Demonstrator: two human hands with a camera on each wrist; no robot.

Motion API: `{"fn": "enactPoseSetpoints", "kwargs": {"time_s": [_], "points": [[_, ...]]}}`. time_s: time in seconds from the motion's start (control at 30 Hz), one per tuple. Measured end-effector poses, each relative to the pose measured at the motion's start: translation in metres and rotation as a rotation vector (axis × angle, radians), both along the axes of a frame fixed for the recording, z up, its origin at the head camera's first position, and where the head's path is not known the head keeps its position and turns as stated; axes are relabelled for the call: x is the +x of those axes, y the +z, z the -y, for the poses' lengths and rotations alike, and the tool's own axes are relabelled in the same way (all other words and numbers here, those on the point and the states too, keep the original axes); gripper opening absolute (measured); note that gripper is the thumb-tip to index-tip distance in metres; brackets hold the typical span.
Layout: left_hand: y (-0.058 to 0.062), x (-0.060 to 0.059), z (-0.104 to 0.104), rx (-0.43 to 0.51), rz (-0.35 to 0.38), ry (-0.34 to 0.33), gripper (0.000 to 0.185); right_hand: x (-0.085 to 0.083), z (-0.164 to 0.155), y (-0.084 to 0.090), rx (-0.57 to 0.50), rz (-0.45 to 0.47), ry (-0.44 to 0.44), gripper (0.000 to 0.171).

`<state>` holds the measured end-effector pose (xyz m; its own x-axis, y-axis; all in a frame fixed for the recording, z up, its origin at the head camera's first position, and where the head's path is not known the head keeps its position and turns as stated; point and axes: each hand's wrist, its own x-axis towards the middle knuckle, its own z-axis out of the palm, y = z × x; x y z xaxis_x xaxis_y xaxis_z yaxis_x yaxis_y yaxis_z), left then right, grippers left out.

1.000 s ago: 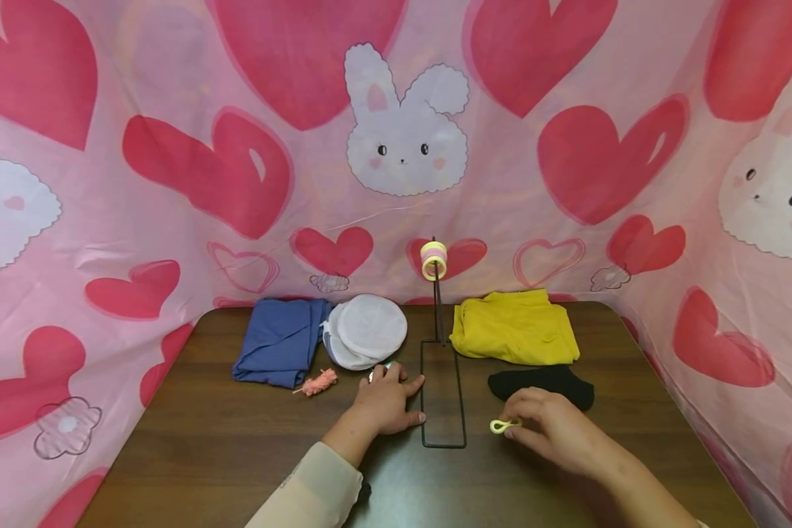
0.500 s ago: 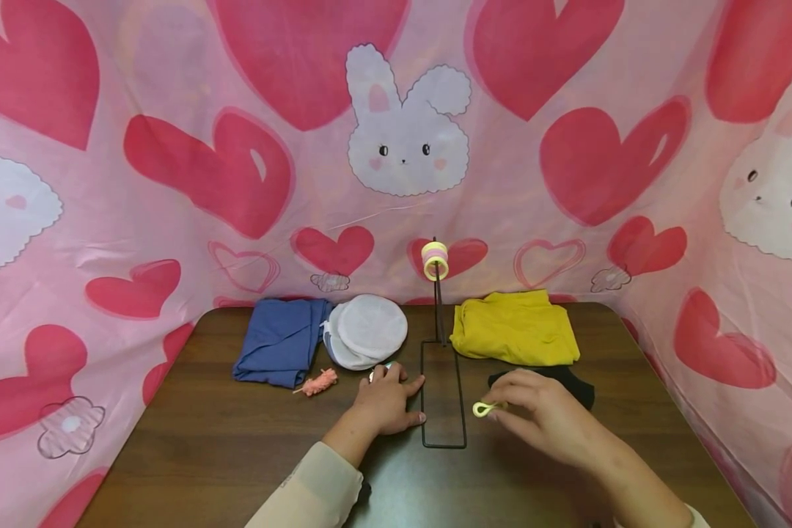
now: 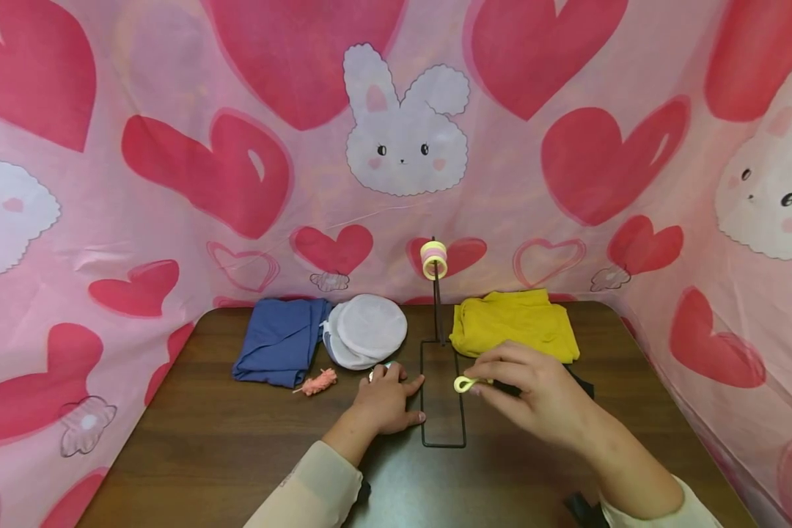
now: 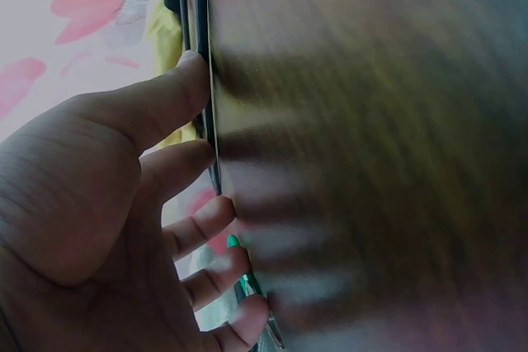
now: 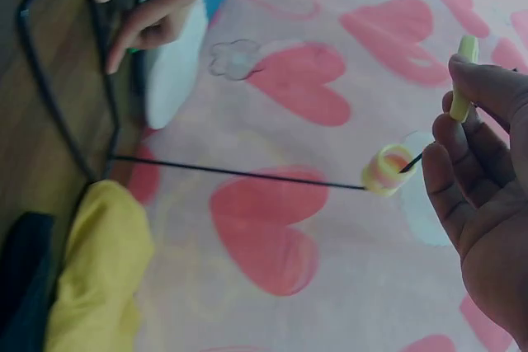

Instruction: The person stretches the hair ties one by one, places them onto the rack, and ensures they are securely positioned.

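The right hand [image 3: 541, 400] pinches a small yellow ring [image 3: 463, 383] between thumb and fingertips, so its grip is closed on the ring. The ring is held in the air above the wire base of a thin black stand [image 3: 443, 396], clear of the table [image 3: 237, 455]. It looks soft and elastic, a closed loop with a rounded outline. In the right wrist view the ring [image 5: 464, 72] sits edge-on at the fingertips, near the rod tip.

The left hand [image 3: 386, 402] lies flat on the table with relaxed, nearly straight fingers, holding nothing. Its fingertips touch the left side of the wire base, a position that appears to steady the light stand. The stand is bent from one thin metal wire: a long rectangular frame on the table and an upright rod. Stacked rings [image 3: 433, 259], yellow and pink, sit on the top of the rod.

Behind the hands lie a folded blue cloth [image 3: 280, 341], a round white mesh pouch [image 3: 368, 330], a folded yellow cloth [image 3: 515, 326], a black cloth [image 3: 584, 385] partly hidden by the right hand, and a fuzzy pink piece [image 3: 319, 382].
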<state>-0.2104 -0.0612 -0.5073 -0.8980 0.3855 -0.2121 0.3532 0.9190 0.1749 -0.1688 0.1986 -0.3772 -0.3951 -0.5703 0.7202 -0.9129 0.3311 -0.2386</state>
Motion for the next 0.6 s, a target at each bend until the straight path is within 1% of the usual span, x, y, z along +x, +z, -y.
{"fn": "enactPoseSetpoints", "kwargs": {"time_s": [0.23,0.47,0.6], "points": [[-0.002,-0.001,0.0,0.003,-0.002,-0.002,0.073,0.003,0.016,0.021,-0.055,-0.041,0.024,0.026],[-0.007,-0.004,0.001,0.0,-0.005,-0.004,0.073,0.004,0.024,0.04,-0.112,-0.133,0.026,0.026],[-0.008,-0.005,0.001,-0.002,-0.009,-0.009,0.073,0.002,0.026,0.047,-0.147,-0.173,0.013,0.027]]}}
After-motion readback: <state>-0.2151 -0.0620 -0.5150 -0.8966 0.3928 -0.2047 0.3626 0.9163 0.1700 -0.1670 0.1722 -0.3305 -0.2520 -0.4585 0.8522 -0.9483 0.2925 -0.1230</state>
